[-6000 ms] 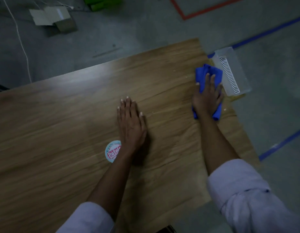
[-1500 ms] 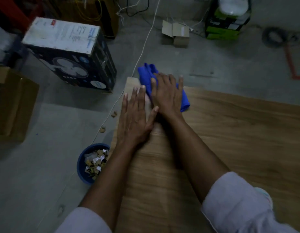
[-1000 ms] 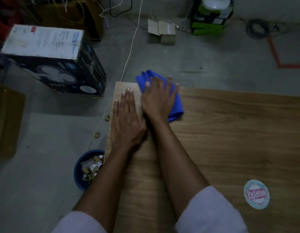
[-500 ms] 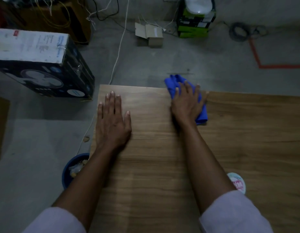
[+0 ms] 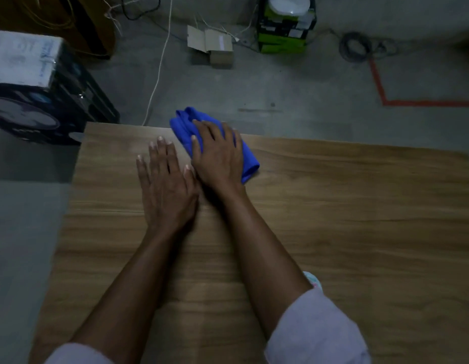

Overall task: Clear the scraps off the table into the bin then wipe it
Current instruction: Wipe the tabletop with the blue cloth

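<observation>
Far left, on the floor: dark printed cardboard box with a white top (image 5: 39, 82), off the bench. Brown wood-grain bench (image 5: 359, 206) fills the rest. No scraps visible on it, bin not in view, so this reads as the wiping step.

Left hand (image 5: 166, 185) lies palm down on bare wood, fingers straight and close together, holding nothing.

Just right of it, the crumpled blue wiping cloth (image 5: 182, 126) sits at the far edge near the bench's left corner, its far-left end poking past the edge. Its long axis runs diagonally, far-left to near-right.

Right hand (image 5: 219, 153) lies flat on top of the cloth, fingers spread, pressing it down rather than pinching. This hand is the one on the cloth; the left only touches alongside.

A round sticker (image 5: 312, 281) peeks out by the right sleeve. Most of the bench lies right of the cloth and nearer the person, so the next stroke probably goes that way.
</observation>
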Action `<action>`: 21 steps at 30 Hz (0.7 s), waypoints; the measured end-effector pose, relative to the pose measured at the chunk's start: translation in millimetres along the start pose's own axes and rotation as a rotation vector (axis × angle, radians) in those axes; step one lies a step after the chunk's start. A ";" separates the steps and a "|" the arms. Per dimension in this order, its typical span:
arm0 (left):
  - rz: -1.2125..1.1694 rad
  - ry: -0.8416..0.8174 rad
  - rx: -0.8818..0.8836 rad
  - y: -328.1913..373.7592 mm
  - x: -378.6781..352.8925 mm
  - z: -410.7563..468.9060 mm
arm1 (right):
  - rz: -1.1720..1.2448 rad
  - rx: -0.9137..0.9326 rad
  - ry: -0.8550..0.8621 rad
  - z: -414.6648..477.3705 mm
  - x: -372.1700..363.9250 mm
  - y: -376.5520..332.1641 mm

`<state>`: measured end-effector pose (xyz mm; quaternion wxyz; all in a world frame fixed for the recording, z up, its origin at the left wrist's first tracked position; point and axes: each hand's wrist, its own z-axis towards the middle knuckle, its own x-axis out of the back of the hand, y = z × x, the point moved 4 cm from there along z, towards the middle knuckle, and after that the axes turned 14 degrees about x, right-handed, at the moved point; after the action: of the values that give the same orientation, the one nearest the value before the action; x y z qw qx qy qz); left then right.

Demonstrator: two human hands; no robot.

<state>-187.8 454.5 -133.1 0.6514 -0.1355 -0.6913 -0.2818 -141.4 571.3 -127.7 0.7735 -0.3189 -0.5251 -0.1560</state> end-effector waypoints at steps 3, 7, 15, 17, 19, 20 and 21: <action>-0.003 -0.011 -0.053 50.7 -12.5 -18.2 | -0.014 0.057 -0.001 -12.1 18.8 49.4; -0.067 -0.038 -0.122 125.1 -30.4 -38.5 | -0.091 -0.021 0.032 -38.4 52.4 131.1; -0.121 -0.159 -0.256 252.4 -55.4 -80.7 | -0.207 -0.420 -0.115 -97.2 133.3 318.7; -0.112 -0.189 -0.272 265.0 -59.3 -86.2 | -0.244 -0.583 -0.092 -108.6 155.4 358.2; -0.103 -0.200 -0.285 272.9 -61.6 -90.1 | -0.251 -0.690 -0.056 -112.1 165.8 376.4; -0.104 -0.198 -0.289 276.1 -62.1 -91.8 | -0.243 -0.728 -0.052 -111.3 166.7 376.5; -0.109 -0.193 -0.283 278.4 -62.1 -93.5 | -0.228 -0.761 -0.055 -109.0 165.0 371.9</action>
<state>50.7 636.7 -135.2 0.5401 -0.2144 -0.7105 -0.3968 216.6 793.2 -126.4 0.5633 -0.5264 -0.4823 -0.4160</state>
